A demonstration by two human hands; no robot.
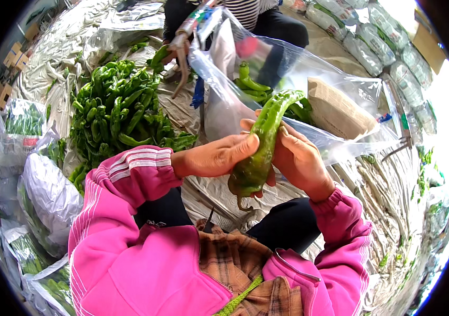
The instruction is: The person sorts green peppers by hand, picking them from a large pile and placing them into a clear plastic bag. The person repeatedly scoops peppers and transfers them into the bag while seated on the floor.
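A long green pepper point(266, 138) is held up before me, its curled stem end towards my lap and its tip pointing up and right. My left hand point(220, 154) grips it from the left, thumb across its middle. On its right side, my right hand point(301, 158) holds it too, with fingers partly hidden behind it. Just beyond my hands, a clear plastic bag point(224, 102) hangs with its mouth spread wide. Several green peppers point(252, 83) lie inside, beside a brown paper sheet or packet point(339, 108).
A large heap of green peppers point(117, 110) lies left on a pale cloth sheet point(181, 114). A metal frame point(181, 39) supports the bag. Another person point(244, 15) sits opposite, one hand near a pepper. Filled plastic bags line the left point(50, 193) and the upper right point(378, 39).
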